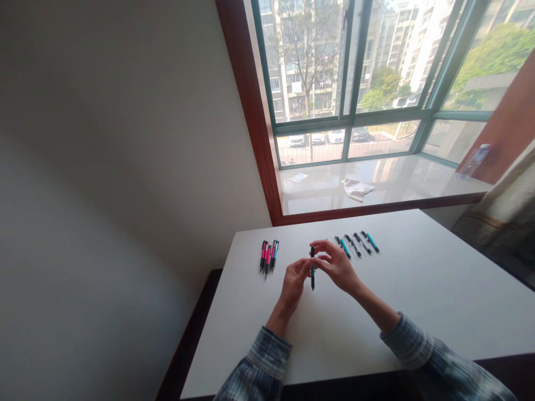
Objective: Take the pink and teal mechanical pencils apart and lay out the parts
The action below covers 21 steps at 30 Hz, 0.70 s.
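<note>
Grip: left hand [295,280] and right hand [340,270] both pinched one dark pen [312,279], centre of frame, over the surface [338,340]. Light hold; a loosened pinch could have dropped it.

Over my remote feed I see a plaid shirt with long sleeves. The left sleeve [251,380] and right sleeve [453,361] share a muted check of dark blue, grey and off-white, its lines soft and blurred toward the bottom edge. Each ends in a cuff, the left cuff [271,348] and the right cuff [407,335] both patterned like the rest. Past them I see bare wrists and two bare, slim-fingered hands [337,270].
</note>
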Motion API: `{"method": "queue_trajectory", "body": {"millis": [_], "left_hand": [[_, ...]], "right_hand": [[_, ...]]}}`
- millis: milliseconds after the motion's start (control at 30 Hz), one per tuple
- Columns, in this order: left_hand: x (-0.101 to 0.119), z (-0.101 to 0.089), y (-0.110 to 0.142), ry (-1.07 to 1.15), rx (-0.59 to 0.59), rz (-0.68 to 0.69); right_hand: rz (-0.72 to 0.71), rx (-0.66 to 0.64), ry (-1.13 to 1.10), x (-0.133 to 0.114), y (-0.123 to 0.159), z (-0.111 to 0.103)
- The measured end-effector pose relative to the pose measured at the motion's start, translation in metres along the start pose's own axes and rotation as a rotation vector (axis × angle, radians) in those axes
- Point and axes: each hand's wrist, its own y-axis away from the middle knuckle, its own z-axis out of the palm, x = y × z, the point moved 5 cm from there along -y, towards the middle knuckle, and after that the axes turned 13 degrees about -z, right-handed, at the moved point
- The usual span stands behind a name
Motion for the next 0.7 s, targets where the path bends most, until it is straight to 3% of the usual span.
{"method": "queue_trajectory", "body": {"millis": [267, 500, 700], "left_hand": [[0.002, 0.001, 0.002, 0.064, -0.057, -0.003], [-0.003, -0.004, 0.000, 0.070, -0.024, 0.002], [-0.001, -0.004, 0.001, 0.088, -0.001, 0.006]], "right_hand": [[0.046, -0.096, -0.134, -0.013, -0.001, 0.003], [-0.006, -0.119, -0.055, -0.031, -0.013, -0.003], [-0.074, -0.121, 0.015, -0.060, -0.028, -0.006]]}}
